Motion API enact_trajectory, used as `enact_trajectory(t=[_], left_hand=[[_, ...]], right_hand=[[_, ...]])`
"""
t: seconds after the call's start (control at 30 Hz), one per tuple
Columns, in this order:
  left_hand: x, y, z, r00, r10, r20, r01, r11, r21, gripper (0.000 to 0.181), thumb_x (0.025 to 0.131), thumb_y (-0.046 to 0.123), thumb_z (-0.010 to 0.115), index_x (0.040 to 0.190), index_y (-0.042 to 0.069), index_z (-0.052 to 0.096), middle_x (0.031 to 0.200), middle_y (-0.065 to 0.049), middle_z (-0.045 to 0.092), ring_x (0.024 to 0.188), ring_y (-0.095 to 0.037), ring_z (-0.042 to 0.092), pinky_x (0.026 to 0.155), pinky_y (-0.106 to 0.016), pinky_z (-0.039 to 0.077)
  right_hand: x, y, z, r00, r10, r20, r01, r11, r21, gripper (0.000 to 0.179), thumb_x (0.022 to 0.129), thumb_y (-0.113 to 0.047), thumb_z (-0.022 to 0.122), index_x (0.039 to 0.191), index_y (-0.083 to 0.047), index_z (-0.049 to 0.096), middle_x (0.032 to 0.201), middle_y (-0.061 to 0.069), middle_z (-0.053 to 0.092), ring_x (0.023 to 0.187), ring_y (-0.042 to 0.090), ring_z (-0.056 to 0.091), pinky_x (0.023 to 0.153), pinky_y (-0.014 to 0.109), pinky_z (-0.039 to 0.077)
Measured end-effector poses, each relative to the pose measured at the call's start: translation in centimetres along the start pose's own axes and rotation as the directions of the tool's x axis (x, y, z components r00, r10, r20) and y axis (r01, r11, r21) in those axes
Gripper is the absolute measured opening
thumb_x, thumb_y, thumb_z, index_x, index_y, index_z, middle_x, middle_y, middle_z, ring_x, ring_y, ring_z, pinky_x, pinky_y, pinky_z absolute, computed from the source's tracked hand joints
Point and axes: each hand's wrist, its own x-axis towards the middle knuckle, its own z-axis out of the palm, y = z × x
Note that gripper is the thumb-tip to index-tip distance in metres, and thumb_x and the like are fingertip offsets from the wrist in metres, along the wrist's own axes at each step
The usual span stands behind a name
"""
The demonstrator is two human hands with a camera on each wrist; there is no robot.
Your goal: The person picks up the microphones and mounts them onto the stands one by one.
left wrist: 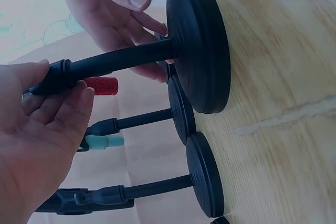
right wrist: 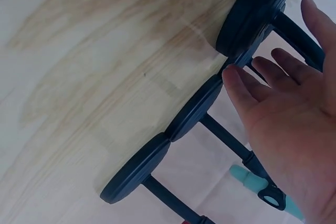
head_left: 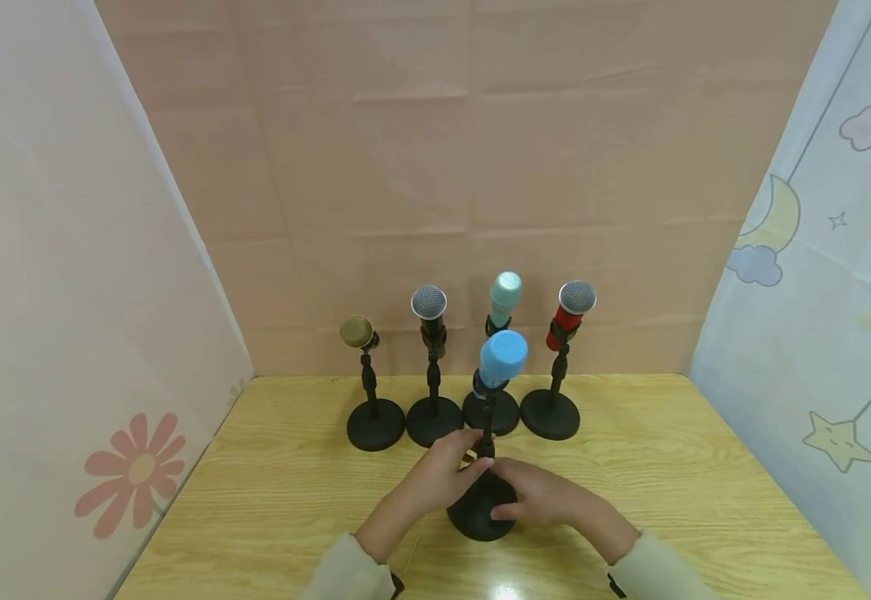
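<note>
A light blue microphone (head_left: pixel 503 357) sits in the clip of a black desk stand (head_left: pixel 473 515) with a round base, in front of the others. My left hand (head_left: pixel 435 479) grips the stand's pole from the left; the left wrist view has its thumb and fingers around the collar (left wrist: pixel 59 77). From the right, my right hand (head_left: pixel 548 493) reaches beside the pole, low over the base. Its fingers look extended and spread in the right wrist view, near the base (right wrist: pixel 257 11).
Behind stand several black-based microphones in a row: a gold one (head_left: pixel 357 332), a silver-headed black one (head_left: pixel 429 303), a mint one (head_left: pixel 506 292) and a silver-headed red one (head_left: pixel 577 298). The wooden table (head_left: pixel 277 500) meets a pinkish-brown backdrop (head_left: pixel 375 183).
</note>
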Motion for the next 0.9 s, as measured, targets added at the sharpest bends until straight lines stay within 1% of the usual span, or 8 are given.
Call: enact_trajectory(t=[0.1,0.2,0.37,0.5,0.7,0.8,0.9], left_hand=[[0.0,0.0,0.1,1.0,-0.006,0.003,0.006,1.0,-0.004,0.036,0.103,0.024,0.061,0.133,0.004,0.061,0.121,-0.004,0.066,0.111,-0.014,0.064,0.087,-0.021,0.055],[0.0,0.1,0.3,1.0,-0.006,-0.001,0.006,1.0,0.014,0.034,0.103,0.025,0.06,0.132,0.005,0.062,0.12,-0.003,0.066,0.11,-0.014,0.064,0.088,-0.022,0.055],[-0.1,0.2,0.3,1.0,-0.002,-0.008,0.003,0.999,0.032,0.03,0.104,0.023,0.058,0.13,0.01,0.062,0.123,-0.003,0.066,0.115,-0.015,0.064,0.091,-0.024,0.055],[0.0,0.2,0.3,1.0,-0.01,0.0,0.01,1.0,0.02,0.029,0.104,0.02,0.058,0.131,0.01,0.062,0.127,-0.003,0.065,0.118,-0.016,0.063,0.091,-0.022,0.054],[0.0,0.1,0.3,1.0,-0.013,0.011,0.013,1.0,0.008,0.029,0.104,0.019,0.057,0.132,0.011,0.062,0.126,-0.004,0.065,0.119,-0.016,0.063,0.092,-0.021,0.054],[0.0,0.0,0.4,1.0,-0.012,0.0,0.012,1.0,0.008,0.029,0.104,0.02,0.058,0.131,0.01,0.062,0.125,-0.004,0.065,0.118,-0.016,0.063,0.091,-0.02,0.054],[-0.1,0.0,0.4,1.0,-0.018,-0.022,0.018,0.999,0.032,0.032,0.103,0.023,0.058,0.131,0.008,0.063,0.123,-0.004,0.066,0.116,-0.016,0.064,0.09,-0.02,0.055]], right_hand=[[0.0,0.2,0.4,1.0,-0.004,0.013,0.004,0.999,-0.041,0.065,0.094,-0.038,0.074,0.145,-0.005,0.05,0.144,0.008,0.055,0.132,0.027,0.054,0.108,0.044,0.046],[0.0,0.3,0.7,1.0,-0.008,0.028,0.011,0.995,-0.097,0.06,0.095,-0.038,0.072,0.141,-0.005,0.054,0.143,0.007,0.056,0.132,0.026,0.055,0.108,0.042,0.047],[-0.2,0.2,0.9,0.999,-0.025,0.021,0.028,0.983,-0.18,0.056,0.095,-0.038,0.072,0.136,-0.002,0.059,0.144,0.012,0.056,0.131,0.03,0.055,0.107,0.042,0.048],[-0.3,-0.1,1.1,1.0,-0.014,0.003,0.015,0.978,-0.206,0.058,0.094,-0.037,0.073,0.136,0.001,0.06,0.144,0.014,0.056,0.13,0.033,0.056,0.105,0.044,0.049],[-0.4,-0.5,1.5,1.0,0.02,-0.001,-0.019,0.972,-0.236,0.059,0.093,-0.037,0.073,0.135,0.002,0.061,0.144,0.016,0.056,0.129,0.035,0.056,0.104,0.046,0.049],[-0.3,-0.6,1.5,0.999,0.037,-0.003,-0.037,0.97,-0.241,0.058,0.092,-0.036,0.074,0.135,0.002,0.062,0.144,0.016,0.056,0.13,0.035,0.056,0.104,0.047,0.049],[-0.2,-0.6,1.5,0.999,0.051,-0.003,-0.05,0.97,-0.236,0.058,0.092,-0.036,0.075,0.135,0.002,0.062,0.144,0.016,0.057,0.129,0.035,0.056,0.104,0.047,0.049]])
